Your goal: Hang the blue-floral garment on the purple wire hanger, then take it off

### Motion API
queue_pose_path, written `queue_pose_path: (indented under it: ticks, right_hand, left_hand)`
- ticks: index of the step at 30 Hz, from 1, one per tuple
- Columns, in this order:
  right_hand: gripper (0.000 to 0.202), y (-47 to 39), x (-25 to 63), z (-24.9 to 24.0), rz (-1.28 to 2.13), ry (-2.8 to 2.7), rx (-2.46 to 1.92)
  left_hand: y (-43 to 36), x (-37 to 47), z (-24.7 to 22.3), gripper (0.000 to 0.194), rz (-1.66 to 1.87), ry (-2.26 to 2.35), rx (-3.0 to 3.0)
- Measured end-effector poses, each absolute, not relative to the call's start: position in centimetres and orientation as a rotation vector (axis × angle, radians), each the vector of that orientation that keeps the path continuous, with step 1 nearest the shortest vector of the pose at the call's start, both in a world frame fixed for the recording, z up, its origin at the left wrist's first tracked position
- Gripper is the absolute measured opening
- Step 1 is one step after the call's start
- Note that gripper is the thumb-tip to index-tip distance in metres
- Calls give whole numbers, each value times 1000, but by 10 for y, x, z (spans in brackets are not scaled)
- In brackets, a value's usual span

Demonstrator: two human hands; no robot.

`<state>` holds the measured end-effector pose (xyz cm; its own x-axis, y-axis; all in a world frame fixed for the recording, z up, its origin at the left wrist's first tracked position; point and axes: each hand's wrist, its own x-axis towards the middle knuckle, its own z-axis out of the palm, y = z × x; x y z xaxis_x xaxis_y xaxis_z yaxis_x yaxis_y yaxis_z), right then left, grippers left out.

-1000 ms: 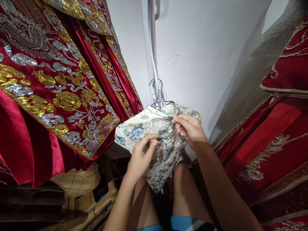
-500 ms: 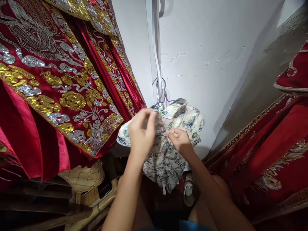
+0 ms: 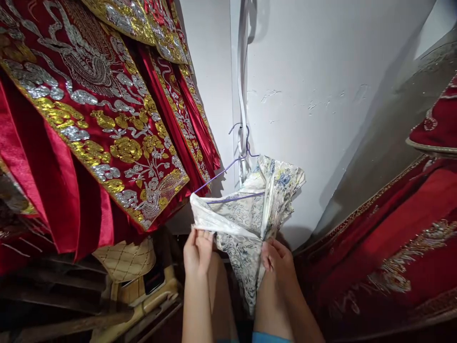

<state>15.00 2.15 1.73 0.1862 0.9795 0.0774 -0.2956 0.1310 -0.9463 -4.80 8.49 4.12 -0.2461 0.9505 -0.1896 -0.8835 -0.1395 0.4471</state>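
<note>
A floral-patterned garment point(image 3: 243, 243) in white, blue and yellow hangs from a thin purple hanger point(image 3: 230, 166), hooked at a white strap point(image 3: 240, 85) on the wall. Its left shoulder has slid down the hanger's left arm, and the neckline gapes, showing the patterned inside. My left hand point(image 3: 199, 250) pinches the garment's lower left edge, fingers closed on the cloth. On the right, my right hand point(image 3: 278, 256) is closed on the front of the garment below the neckline.
Red garments with gold and silver sequins point(image 3: 124, 147) hang at the left. More red embroidered cloth point(image 3: 400, 257) is at the right. A wooden chair point(image 3: 143, 305) with a quilted cream item point(image 3: 126, 259) stands at the lower left.
Both hands have moved down, the left one from a raised, loosely curled pose to a hold on the cloth. The garment's left side is pulled down and its neckline opened, baring the hanger's left arm.
</note>
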Motion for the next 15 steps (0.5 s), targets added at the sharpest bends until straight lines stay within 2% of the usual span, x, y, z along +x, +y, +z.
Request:
queue_pose_path:
  ticks: [4,7,12,15]
  right_hand:
    - [47,-7,162,-4,1188,-696,-1031]
    - [46,-13,173,-14,1184,-720,-1146]
    - [35,-4,171,-26,1344,-1081,-1287]
    - [27,-2,162,-25,1270,-1186,-1329]
  left_hand:
    - [57,-26,14,18,1607,688,178]
    - [54,-23,8,7,1652,759,323]
    - [44,-18,25,29,1631,646,660]
    - [26,-6,39,34,1568,649,816]
